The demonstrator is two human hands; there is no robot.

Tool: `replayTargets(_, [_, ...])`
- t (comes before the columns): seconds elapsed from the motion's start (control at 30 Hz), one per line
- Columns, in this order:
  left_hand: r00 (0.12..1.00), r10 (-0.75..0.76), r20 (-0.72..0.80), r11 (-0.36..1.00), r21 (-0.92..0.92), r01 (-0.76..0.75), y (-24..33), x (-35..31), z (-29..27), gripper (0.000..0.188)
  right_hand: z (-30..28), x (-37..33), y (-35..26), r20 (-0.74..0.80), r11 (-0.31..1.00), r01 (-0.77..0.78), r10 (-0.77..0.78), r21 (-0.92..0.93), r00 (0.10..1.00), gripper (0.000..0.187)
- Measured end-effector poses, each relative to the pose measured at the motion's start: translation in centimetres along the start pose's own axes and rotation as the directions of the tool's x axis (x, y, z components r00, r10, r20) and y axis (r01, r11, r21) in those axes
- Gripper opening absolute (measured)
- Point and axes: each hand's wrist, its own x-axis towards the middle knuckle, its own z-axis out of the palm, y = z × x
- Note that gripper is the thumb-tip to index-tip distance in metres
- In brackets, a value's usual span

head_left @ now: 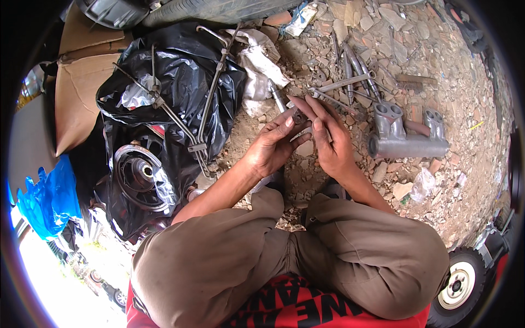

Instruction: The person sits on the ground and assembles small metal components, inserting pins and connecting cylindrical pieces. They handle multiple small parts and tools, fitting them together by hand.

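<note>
Both hands meet in front of my knees around a slim shiny metal cylinder [277, 97], which slants up and to the left out of my fingers. My left hand [272, 143] grips its lower end, thumb on a small dark part [298, 116]. From the other side, my right hand [332, 143] closes its fingers over that same end, hiding most of it. Just beyond my fingers a combination wrench [345, 82] lies on the ground, across several dark metal cylinders [360, 68]. To the right rests a grey cast metal manifold [410, 146] with paired round openings.
A white rag [256, 68] lies beyond my left hand. Black plastic sheeting [180, 60] at left carries long metal linkage rods [213, 87] and a round metal housing [143, 170]. A brush [415, 82] and a crumpled clear bag [423, 185] lie on rubble at right.
</note>
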Motion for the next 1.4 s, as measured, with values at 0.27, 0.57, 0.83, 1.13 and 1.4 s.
replayTargets(0.27, [1.0,-0.001,-0.022,1.0,0.027,0.002,-0.1,0.1,-0.3,0.049,0.8,-0.6,-0.2,-0.079,0.925,0.152,-0.19,-0.348,0.979,0.039])
replayTargets(0.57, [1.0,0.022,-0.014,0.99,0.136,-0.02,0.1,0.0,-0.3,0.03,0.7,-0.2,-0.7,-0.082,0.937,0.131,-0.165,-0.323,0.983,0.037])
replayTargets(0.83, [0.992,0.057,-0.113,0.993,0.107,-0.045,0.3,0.0,-0.5,0.03,0.0,-0.2,-0.3,0.034,0.974,0.05,-0.044,-0.222,0.998,0.044])
replayTargets(1.13, [0.933,0.348,-0.096,0.87,0.404,-0.283,1.4,-0.1,-0.5,0.037,1.3,-0.8,-1.2,0.291,0.975,0.13,-0.075,-0.178,0.954,0.075])
replayTargets(1.4, [0.97,0.219,-0.108,0.889,0.431,-0.153,0.7,-0.5,-1.0,0.032,1.5,-1.2,-0.9,0.283,0.995,0.036,-0.008,-0.094,0.959,0.081])
